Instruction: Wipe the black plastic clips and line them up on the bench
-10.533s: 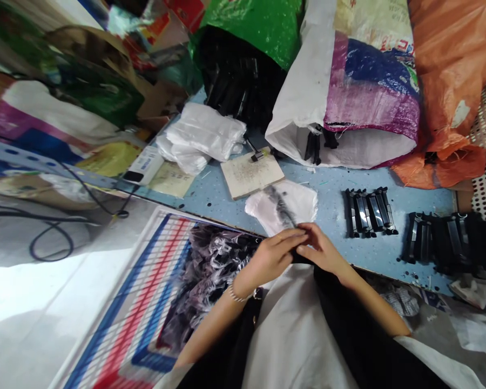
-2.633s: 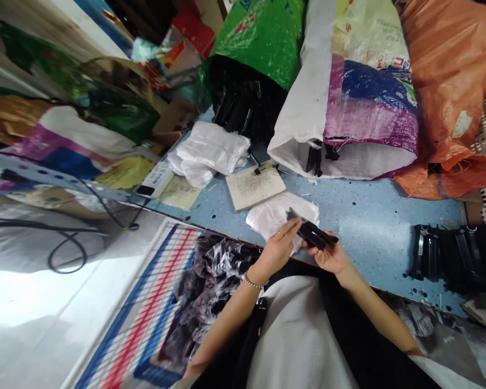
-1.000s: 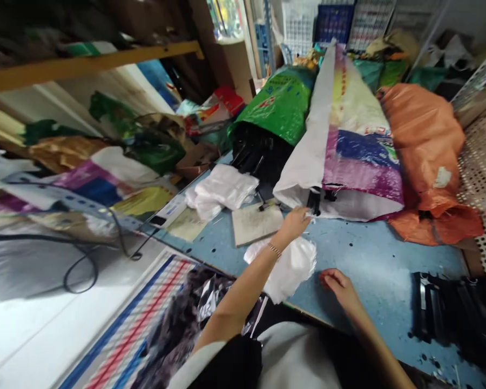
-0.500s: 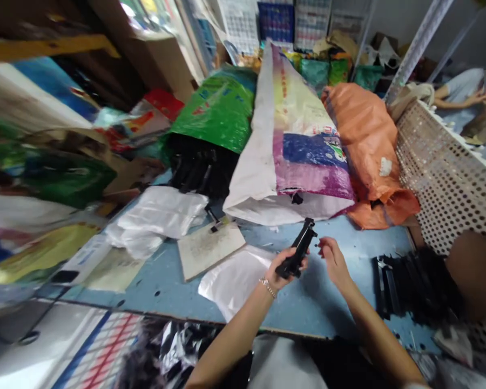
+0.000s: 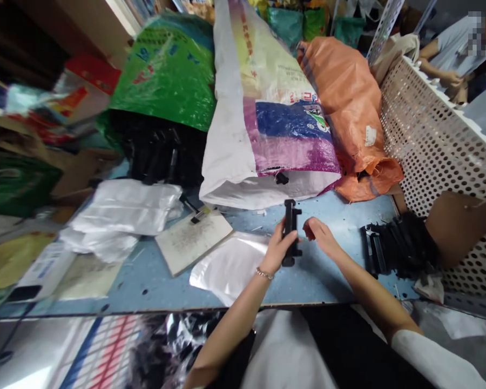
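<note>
My left hand (image 5: 276, 250) is wrapped round a long black plastic bracket (image 5: 291, 216), held upright above the blue table, with small lugs jutting from its right side. Just right of the bracket, apart from it, is my right hand (image 5: 321, 236), its fingers curled together; whether something small sits in them I cannot make out. Under and left of my left wrist lies a stack of clear plastic bags (image 5: 230, 265). A whitish board (image 5: 194, 240) rests beside those bags, with a small black part (image 5: 192, 209) by its upper edge.
Black parts (image 5: 400, 246) are piled at the right, beside a perforated white basket (image 5: 433, 124). Across the back lie a white-and-purple sack (image 5: 267, 119), an orange sack (image 5: 344, 102) and a green sack (image 5: 166, 70) spilling black parts. More clear bags (image 5: 125, 208) lie left. A person (image 5: 457, 54) sits beyond the basket.
The bracket has turned from a slant to upright in my left hand. My right hand stays close by, its fingers more curled. The view has shifted, so the sacks appear higher and further left.
</note>
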Tool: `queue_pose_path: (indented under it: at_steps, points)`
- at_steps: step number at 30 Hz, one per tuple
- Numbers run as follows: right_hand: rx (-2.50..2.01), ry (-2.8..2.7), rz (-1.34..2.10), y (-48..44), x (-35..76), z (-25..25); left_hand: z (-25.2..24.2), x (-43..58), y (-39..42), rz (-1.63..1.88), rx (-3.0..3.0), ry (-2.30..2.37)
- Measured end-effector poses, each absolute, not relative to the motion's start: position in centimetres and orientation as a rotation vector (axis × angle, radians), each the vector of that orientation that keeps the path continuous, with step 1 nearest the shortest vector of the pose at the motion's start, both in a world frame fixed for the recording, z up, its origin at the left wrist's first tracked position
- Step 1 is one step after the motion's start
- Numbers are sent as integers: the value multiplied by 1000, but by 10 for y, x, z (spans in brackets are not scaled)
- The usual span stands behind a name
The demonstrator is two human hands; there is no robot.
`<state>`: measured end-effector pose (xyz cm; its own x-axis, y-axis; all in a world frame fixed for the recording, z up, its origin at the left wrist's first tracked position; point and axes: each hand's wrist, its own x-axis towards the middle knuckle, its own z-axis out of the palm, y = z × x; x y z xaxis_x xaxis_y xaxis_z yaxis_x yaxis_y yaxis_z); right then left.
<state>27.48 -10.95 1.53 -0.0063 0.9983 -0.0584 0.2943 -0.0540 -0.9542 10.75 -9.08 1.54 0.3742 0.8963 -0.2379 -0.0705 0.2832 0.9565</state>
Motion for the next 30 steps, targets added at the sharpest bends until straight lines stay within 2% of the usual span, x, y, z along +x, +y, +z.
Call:
queue_pose_path:
  at_steps: [4,7,10,14,17,22,26,28,30]
  points:
    - [-1604,-1751,880,-148,266,13,15,114,-86,931,946,994]
    - [-1715,-1755,1015,-146,269,6,-6,114,-82,973,1003,1073]
    - [-1719,-1764,1120,-100,281,9,-36,112,-88,876,1142,1227]
    - [-2014,-1704,752,2,275,29,-62,127,-124,796,1368,1203]
    - [-2166,-1648,714,67,252,42,-64,143,-148,868,1466,1138]
    - [-2115,-1592,959,80,236,43,-46,124,-114,962,1113,1022]
    - [-1939,-1588,1315,-2,241,25,-17,97,-55,1180,623,931]
    - [-1692,-1524,1627,-50,246,17,0,93,-42,1204,454,780]
    - [-1529,-1479,1643,-83,254,16,16,96,-43,1182,421,696]
